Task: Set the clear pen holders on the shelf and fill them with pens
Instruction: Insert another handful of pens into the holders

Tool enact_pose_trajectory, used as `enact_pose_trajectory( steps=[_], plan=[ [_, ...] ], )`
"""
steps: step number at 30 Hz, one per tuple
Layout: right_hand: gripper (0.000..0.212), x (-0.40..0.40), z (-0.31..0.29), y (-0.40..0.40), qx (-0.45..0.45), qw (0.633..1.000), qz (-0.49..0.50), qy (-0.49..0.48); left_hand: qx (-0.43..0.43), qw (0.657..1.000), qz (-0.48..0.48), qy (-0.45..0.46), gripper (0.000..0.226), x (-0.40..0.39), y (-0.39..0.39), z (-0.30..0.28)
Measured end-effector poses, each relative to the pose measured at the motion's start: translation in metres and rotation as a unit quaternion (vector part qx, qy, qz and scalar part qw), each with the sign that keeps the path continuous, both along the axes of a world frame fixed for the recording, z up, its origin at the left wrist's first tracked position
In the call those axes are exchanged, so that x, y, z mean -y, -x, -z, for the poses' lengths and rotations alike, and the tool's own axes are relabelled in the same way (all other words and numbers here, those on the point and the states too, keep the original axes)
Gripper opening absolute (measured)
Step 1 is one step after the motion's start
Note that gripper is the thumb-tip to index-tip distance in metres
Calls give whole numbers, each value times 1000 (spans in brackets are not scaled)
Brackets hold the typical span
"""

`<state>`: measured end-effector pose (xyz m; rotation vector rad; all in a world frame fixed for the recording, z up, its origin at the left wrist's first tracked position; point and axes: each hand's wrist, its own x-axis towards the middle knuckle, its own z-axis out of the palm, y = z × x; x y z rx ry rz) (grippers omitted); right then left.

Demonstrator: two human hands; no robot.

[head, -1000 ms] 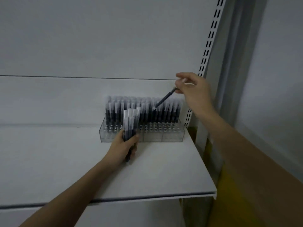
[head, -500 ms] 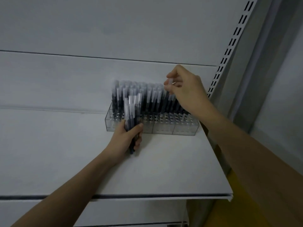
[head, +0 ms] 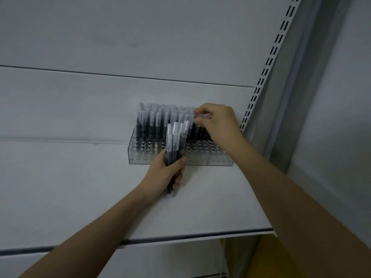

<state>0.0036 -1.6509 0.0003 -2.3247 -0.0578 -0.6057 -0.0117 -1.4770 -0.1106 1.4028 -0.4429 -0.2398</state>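
— On the shelf [head: 210, 199], status?
— Clear holder [head: 140, 155] by the back wall; right hand [head: 217, 122] pinches a pen [head: 197, 125], left hand [head: 162, 175] grips a bundle [head: 175, 141].
— Risk?
— Crowded caps: neighbours could tip; bundle may slip.

Our right hand [head: 217, 125] hides the rightmost pens [head: 160, 125] in the holder [head: 218, 160]; the bundle [head: 174, 149] in our left hand [head: 163, 177] blurs, uncountable.
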Motion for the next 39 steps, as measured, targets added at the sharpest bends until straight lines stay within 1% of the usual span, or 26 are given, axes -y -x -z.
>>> enact_pose_trajectory(
  steps=[2,4,9,12,15,18,21,23,25,26,28,29,32,35,37,38,39],
  plan=[
    [19,-6,-3,-2,4,1000,-5,18,-16,1000,-3,2,16,-1,-1,1],
    [22,-9,-3,-3,10,1000,0,16,-31,999,-11,9,19,-1,-2,0],
    [21,-10,-1,-13,19,999,32,-34,-42,999,-15,18,25,-1,-2,-1],
    [20,-8,0,-18,16,998,43,-51,-49,998,-28,27,13,-1,-3,0],
    [17,-7,11,-14,7,996,41,-77,-54,997,-32,33,17,-1,-4,0],
    [22,-9,22,-7,23,995,19,-99,-55,998,-30,23,13,-1,-4,0],
    [30,-9,23,0,5,997,-8,-82,-55,998,-34,11,12,-1,-3,-2],
    [41,-9,22,7,-8,998,-17,-66,-54,998,-33,8,11,-1,-2,-4],
    [46,-10,27,17,12,998,0,-63,-50,998,-25,7,13,0,0,-6],
    [43,-11,32,23,40,996,15,-73,-47,999,-19,2,15,0,0,-7],
    [34,-13,45,34,82,989,32,-118,-45,999,-12,-19,17,0,1,-8],
    [29,-13,54,39,84,984,27,-153,-44,999,-9,-25,16,0,1,-9],
    [21,-18,78,52,43,961,-12,-274,-45,998,14,-44,14,1,5,-12],
    [15,-19,97,61,4,928,-29,-372,-40,993,55,-96,13,2,13,-17],
    [25,-17,104,65,-32,907,-47,-418,-38,989,69,-122,15,2,15,-19],
    [28,-16,105,65,-46,903,-57,-424,-34,989,72,-128,14,3,15,-20],
    [26,-15,106,64,-55,903,-66,-421,-32,988,74,-135,13,3,15,-20]
  ],
)
